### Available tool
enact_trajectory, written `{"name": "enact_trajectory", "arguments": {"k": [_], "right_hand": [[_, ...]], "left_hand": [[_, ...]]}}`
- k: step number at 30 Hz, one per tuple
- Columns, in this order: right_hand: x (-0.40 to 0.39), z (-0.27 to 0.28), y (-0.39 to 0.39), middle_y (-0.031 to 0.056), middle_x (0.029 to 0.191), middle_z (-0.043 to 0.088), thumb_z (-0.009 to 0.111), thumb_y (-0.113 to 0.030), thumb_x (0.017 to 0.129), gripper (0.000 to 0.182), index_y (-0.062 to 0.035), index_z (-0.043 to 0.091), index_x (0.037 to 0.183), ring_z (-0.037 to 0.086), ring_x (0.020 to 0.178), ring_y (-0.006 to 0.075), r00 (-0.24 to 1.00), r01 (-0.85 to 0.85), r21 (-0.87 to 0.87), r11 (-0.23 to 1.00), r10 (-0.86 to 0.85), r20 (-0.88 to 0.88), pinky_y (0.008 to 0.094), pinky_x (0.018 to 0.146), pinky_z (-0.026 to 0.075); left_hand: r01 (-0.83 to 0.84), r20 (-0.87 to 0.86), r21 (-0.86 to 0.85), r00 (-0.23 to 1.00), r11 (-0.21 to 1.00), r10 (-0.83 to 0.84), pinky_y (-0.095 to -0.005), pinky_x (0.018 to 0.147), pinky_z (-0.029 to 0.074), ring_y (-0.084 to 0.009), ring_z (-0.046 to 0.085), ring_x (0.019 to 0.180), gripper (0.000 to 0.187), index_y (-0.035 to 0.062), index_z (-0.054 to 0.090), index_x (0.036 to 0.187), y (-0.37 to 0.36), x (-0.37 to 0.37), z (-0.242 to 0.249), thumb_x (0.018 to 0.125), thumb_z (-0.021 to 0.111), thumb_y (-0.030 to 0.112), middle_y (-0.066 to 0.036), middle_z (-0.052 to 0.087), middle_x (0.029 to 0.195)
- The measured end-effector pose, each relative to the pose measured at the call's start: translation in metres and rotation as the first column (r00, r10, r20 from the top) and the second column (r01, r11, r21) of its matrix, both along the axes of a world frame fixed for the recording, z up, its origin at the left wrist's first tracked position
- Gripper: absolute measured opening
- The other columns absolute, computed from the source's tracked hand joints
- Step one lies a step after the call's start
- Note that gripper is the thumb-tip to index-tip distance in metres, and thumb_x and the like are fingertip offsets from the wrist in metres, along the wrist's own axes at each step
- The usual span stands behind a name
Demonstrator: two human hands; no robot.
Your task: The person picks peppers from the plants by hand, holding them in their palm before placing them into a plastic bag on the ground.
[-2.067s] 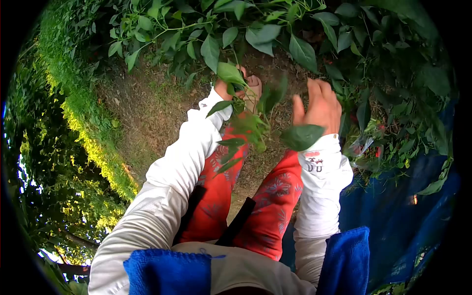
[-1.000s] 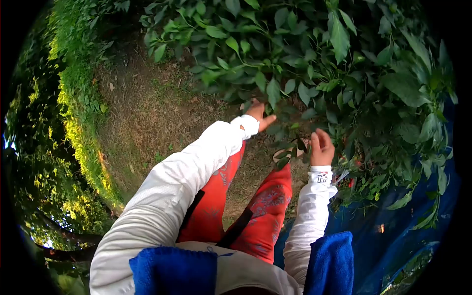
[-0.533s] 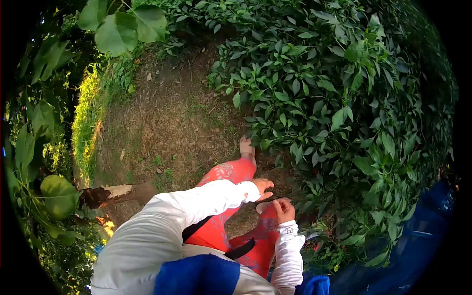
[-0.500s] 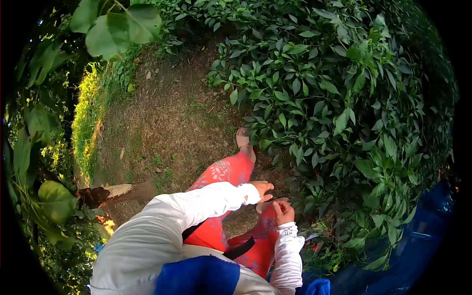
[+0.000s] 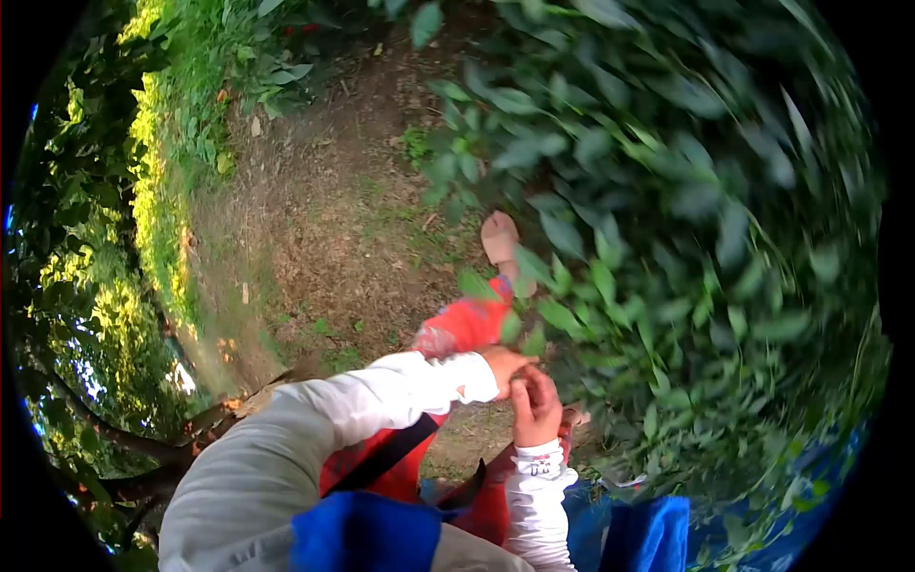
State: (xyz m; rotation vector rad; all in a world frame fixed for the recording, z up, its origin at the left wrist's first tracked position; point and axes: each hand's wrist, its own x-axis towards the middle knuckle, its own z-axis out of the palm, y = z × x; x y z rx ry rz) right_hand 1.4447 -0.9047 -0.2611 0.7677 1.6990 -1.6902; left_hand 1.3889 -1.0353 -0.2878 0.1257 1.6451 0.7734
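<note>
My left hand (image 5: 509,370), in a white sleeve, reaches in from the left at the edge of the leafy green plants (image 5: 610,296). My right hand (image 5: 539,408) comes up from below, its cuff white with a small dark mark. The two hands meet at the fingertips, beside a few green leaves (image 5: 519,329). My right fingers are curled toward the thumb; whatever lies between them is too small or hidden to make out. The fingers of my left hand are bent and partly covered by the right.
Bare brown soil (image 5: 334,219) forms a path left of the plants. My legs in red patterned trousers (image 5: 462,326) and a bare foot (image 5: 498,238) stand below. Blue cloth (image 5: 658,534) shows at lower right. A branch (image 5: 143,448) lies at the left.
My hands have come together from slightly apart, the right moving up and left. The view has shifted closer to the plants, whose leaves are now blurred.
</note>
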Motion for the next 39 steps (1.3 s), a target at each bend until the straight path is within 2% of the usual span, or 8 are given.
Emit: {"name": "enact_trajectory", "arguments": {"k": [6, 9, 14, 16, 24, 28, 30, 39], "right_hand": [[-0.145, 0.044, -0.117, 0.0107, 0.096, 0.057, 0.059, -0.007, 0.078, 0.025, 0.0019, 0.054, 0.101, 0.057, 0.073, 0.0141, 0.916, -0.379, 0.006, 0.926, 0.375, -0.144, 0.0237, 0.062, 0.044], [-0.193, 0.061, -0.143, 0.0131, 0.077, 0.060, 0.065, -0.008, 0.071, 0.021, 0.0011, 0.053, 0.056, 0.059, 0.073, 0.0232, 0.846, -0.498, 0.078, 0.863, 0.504, -0.172, 0.0301, 0.062, 0.046], [-0.255, 0.055, -0.177, 0.0144, 0.086, 0.059, 0.067, -0.020, 0.067, 0.026, -0.0021, 0.058, 0.083, 0.056, 0.083, 0.0341, 0.502, -0.645, 0.495, 0.583, 0.811, -0.301, 0.0408, 0.074, 0.045], [-0.274, 0.043, -0.188, 0.0148, 0.088, 0.059, 0.067, -0.028, 0.066, 0.041, -0.0040, 0.057, 0.098, 0.056, 0.084, 0.0333, 0.267, -0.637, 0.682, 0.359, 0.933, -0.242, 0.0404, 0.075, 0.045], [-0.404, 0.056, -0.353, 0.0168, 0.079, 0.057, 0.059, -0.009, 0.073, 0.014, 0.0007, 0.059, 0.084, 0.058, 0.069, 0.0307, 0.439, -0.825, 0.258, 0.502, 0.858, -0.266, 0.0340, 0.061, 0.046], [-0.451, -0.044, -0.494, 0.0142, 0.085, 0.058, 0.054, -0.003, 0.077, 0.016, 0.0008, 0.058, 0.092, 0.058, 0.078, 0.0213, 0.536, -0.694, 0.196, 0.693, 0.679, -0.502, 0.0300, 0.066, 0.046], [-0.463, -0.122, -0.545, 0.0116, 0.099, 0.055, 0.054, -0.003, 0.078, 0.029, -0.0026, 0.052, 0.106, 0.055, 0.084, 0.0194, 0.510, -0.603, 0.286, 0.744, 0.636, -0.579, 0.0273, 0.074, 0.044], [-0.401, -0.165, -0.541, 0.0122, 0.090, 0.057, 0.053, -0.008, 0.079, 0.026, -0.0045, 0.054, 0.105, 0.057, 0.078, 0.0200, 0.681, -0.526, 0.650, 0.549, 0.730, -0.065, 0.0288, 0.072, 0.046]], "left_hand": [[-0.498, -0.202, 0.087, 0.840, 0.863, 0.504, -0.0345, 0.080, 0.045, -0.0255, 0.058, 0.091, 0.034, 0.0024, 0.049, 0.109, -0.154, -0.066, 0.006, 0.080, 0.056, 0.020, -0.015, 0.058, 0.098], [-0.717, -0.158, 0.059, 0.681, 0.695, 0.715, -0.0324, 0.079, 0.046, -0.0215, 0.058, 0.090, 0.031, 0.0022, 0.050, 0.107, -0.190, -0.103, 0.019, 0.082, 0.055, 0.020, -0.013, 0.059, 0.097], [-0.829, -0.275, 0.199, 0.465, 0.523, 0.841, -0.0302, 0.078, 0.046, -0.0194, 0.059, 0.089, 0.027, 0.0031, 0.052, 0.103, -0.232, -0.179, 0.046, 0.081, 0.057, 0.017, -0.011, 0.060, 0.095], [-0.804, -0.436, 0.285, 0.376, 0.522, 0.817, -0.0338, 0.080, 0.045, -0.0275, 0.056, 0.092, 0.025, 0.0012, 0.053, 0.098, -0.266, -0.225, 0.063, 0.077, 0.058, 0.013, -0.015, 0.057, 0.095], [-0.903, -0.955, 0.290, -0.250, 0.316, 0.161, -0.0432, 0.091, 0.034, -0.0344, 0.044, 0.105, 0.053, -0.0003, 0.044, 0.113, -0.512, -0.354, 0.080, 0.070, 0.066, 0.022, -0.021, 0.047, 0.111], [-0.963, -0.490, 0.258, -0.062, 0.077, 0.869, -0.0310, 0.082, 0.042, -0.0258, 0.054, 0.093, 0.055, 0.0009, 0.042, 0.113, -0.581, -0.371, 0.004, 0.067, 0.069, 0.014, -0.015, 0.056, 0.102], [-0.871, -0.755, 0.229, 0.123, 0.434, 0.644, -0.0301, 0.075, 0.045, -0.0204, 0.057, 0.086, 0.042, 0.0023, 0.049, 0.099, -0.582, -0.362, -0.024, 0.061, 0.068, 0.007, -0.008, 0.059, 0.094], [-0.637, -0.436, 0.353, 0.536, 0.686, 0.723, -0.0346, 0.059, 0.045, -0.0248, 0.057, 0.072, 0.036, 0.0066, 0.049, 0.087, -0.578, -0.394, 0.032, 0.055, 0.063, 0.000, -0.006, 0.053, 0.079]]}}
